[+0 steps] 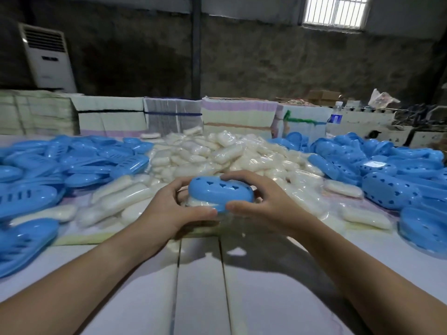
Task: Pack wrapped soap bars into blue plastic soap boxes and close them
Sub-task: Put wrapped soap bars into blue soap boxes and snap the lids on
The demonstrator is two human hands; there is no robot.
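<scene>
Both hands (217, 204) grip soap box (220, 193).

Blue heart-holed soap box (221, 193) over soap

I see a small packing workshop: a bare masonry wall (266, 56) with a barred window (335, 12), and below that wall bundled flat-packed stacks (238, 117), heaped wrapped soap bars (217, 151) and blue soap boxes (387, 165).

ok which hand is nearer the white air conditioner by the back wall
Left. The left hand grips the blue soap box on the same side as the air conditioner, which stands far back left. The right hand grips the box's opposite side, farther away.
</scene>
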